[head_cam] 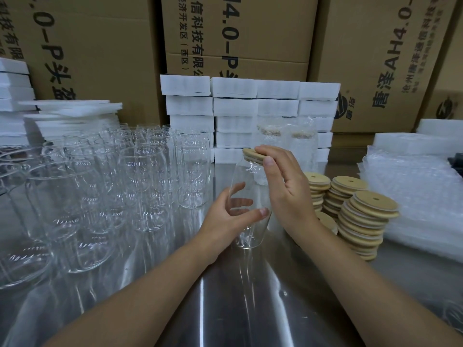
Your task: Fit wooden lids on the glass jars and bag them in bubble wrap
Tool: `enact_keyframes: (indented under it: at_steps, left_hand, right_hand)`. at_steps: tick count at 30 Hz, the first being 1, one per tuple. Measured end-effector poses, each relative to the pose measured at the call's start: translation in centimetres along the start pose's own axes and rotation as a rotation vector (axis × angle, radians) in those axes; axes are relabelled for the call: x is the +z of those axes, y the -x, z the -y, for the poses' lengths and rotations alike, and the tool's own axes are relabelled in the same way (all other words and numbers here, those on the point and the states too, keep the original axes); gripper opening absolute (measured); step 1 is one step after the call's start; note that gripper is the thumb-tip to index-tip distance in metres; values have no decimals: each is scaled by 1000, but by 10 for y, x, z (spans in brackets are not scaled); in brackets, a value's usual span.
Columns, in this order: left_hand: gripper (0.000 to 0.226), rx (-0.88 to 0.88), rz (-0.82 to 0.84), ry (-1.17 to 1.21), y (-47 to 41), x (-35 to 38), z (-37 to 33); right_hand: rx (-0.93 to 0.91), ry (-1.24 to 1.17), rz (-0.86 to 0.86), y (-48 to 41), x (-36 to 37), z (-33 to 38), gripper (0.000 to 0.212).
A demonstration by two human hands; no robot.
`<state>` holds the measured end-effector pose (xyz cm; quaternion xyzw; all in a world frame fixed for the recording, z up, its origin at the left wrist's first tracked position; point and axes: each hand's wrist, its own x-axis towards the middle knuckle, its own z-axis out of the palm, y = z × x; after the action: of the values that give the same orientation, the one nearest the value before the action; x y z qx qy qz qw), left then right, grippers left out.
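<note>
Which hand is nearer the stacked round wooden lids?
Right: right hand is just left of the stacked round wooden lids; left hand, gripping the clear glass jar, is farther left.

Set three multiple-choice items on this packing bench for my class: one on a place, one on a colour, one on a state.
1. Seen from the held jar, where do the spare lid stacks stand?
A. to its left
B. to its right
C. on top of it

2. What colour are the foam blocks at the back?
A. white
B. blue
C. black

3. What state is the held jar in?
A. bagged
B. lying flat
C. gripped, with a lid at its mouth

Key:
1 B: the stacks sit beyond the right hand.
2 A: the blocks are plainly white.
3 C: the left hand grips the jar while the right hand holds the lid at its mouth.
</note>
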<state>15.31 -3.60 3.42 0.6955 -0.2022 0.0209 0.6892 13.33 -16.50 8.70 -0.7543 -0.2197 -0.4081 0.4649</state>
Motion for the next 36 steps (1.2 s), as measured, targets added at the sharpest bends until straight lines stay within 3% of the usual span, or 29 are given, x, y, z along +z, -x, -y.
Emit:
enact_keyframes:
  at_steps: [4,7,12,15,21,24,29,34,36]
  left_hand:
    - [78,-1,-3,9,0,-1,0]
    - [78,2,-12,21,-1,0,-1]
    - [76,-3,-27,64,-2,-1,-3]
    - [78,-4,-36,72,-2,0,-4]
    - [77,-5,-22,61,1,2,-6]
    - [79,-2,-19,51,1,2,-7]
    - [81,-1,-24,56,1,2,-7]
    - [85,-4,-29,49,1,1,-8]
    - [84,-5,-24,45,1,2,-8]
  right_hand:
    - [30,24,43,-2,-4,1,29]
    - [79,66,103,-10,-15,4,42]
    - [55,432,14,-34,-56,15,38]
    - [210,732,2,-57,-97,6,33]
    - [729,1231,218,-68,-156,-44,45]
    - [873,1165,236,-61,-171,-69,49]
    - [784,1067,71,-56,-175,-75,37]
    - [901,1171,214,-58,-174,-78,45]
    - [892,1186,179,-58,-173,-78,37]
